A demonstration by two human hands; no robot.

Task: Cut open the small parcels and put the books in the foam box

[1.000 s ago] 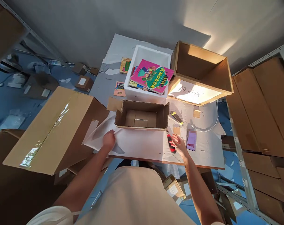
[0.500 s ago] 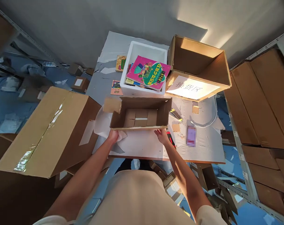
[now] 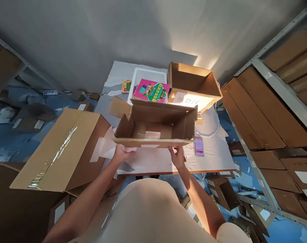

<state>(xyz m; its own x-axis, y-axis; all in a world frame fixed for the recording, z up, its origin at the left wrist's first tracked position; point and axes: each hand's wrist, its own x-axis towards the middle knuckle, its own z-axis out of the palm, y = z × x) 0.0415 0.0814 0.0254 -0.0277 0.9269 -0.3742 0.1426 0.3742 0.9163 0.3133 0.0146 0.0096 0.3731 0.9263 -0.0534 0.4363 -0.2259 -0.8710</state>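
Note:
Between my hands is an open-topped cardboard box (image 3: 156, 143), held up over the table, with nothing visible inside. A flap sticks out at its upper left corner. My left hand (image 3: 122, 154) grips the box's lower left from beneath, thumb showing. At the lower right, my right hand (image 3: 177, 156) holds it the same way; the fingertips of both hands are hidden under it. Just behind the box, a pink book (image 3: 151, 90) lies on top of a white foam box (image 3: 137, 76), partly covered by the box I hold.
At the back right stands a larger open carton (image 3: 194, 81) with a handwritten white sheet. A big taped carton (image 3: 59, 148) is left of the table (image 3: 153, 160). A blurred purple item (image 3: 199, 146) lies on the right. Shelving with cartons (image 3: 257, 111) lines the right side.
The held cardboard box has come up closer to me and looks larger, now covering the front of the foam box. The view has tilted upward and shifted right.

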